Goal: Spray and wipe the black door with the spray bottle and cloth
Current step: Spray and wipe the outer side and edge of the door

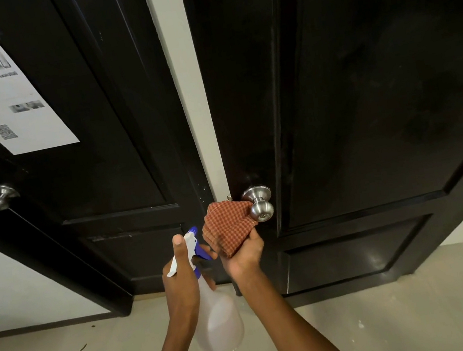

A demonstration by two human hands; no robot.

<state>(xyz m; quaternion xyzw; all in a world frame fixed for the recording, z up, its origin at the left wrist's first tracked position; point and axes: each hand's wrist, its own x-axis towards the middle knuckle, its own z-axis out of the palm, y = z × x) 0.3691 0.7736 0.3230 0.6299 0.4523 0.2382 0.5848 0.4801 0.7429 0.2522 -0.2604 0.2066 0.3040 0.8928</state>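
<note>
Left hand (181,278) gripping spray bottle (217,318), right hand (245,254) clutching checked cloth (226,226) (touching the knob (259,204)), black door (363,92)

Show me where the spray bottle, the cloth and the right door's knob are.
spray bottle (218,321): head view, on its translucent body.
checked cloth (227,228): head view, on its folded middle.
right door's knob (261,210): head view, on the round steel ball.
</note>
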